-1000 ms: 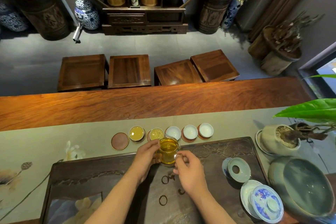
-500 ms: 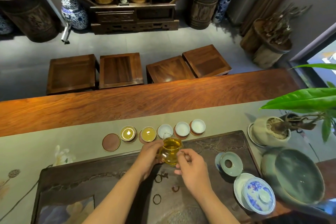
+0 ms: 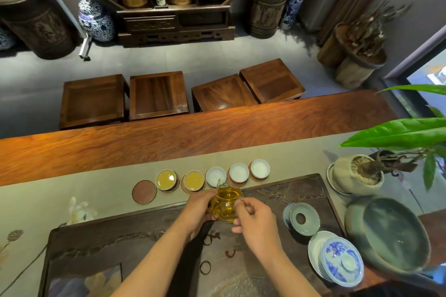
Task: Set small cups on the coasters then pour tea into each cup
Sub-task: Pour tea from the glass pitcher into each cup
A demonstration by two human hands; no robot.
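Right now, going left to right along the far edge of the dark tea tray [image 3: 277, 190], an empty coaster [image 3: 144, 191] is lying bare, then two filled cups [image 3: 166, 179] are sitting on their coasters, then three empty cups, the nearest of them [image 3: 215, 176] just beyond the spout. The left hand [image 3: 198, 210] is cupping the glass pitcher [image 3: 225, 204] from its left side, fingers curled against the glass. The right hand [image 3: 255, 220] is closing on the pitcher's right side, seemingly pinching its handle, though the handle itself is hidden. The pitcher is sitting between both hands, its spout pointing away toward the third cup. Judging from this, the next pour is calling for a short forward tip; both hands are equally near.
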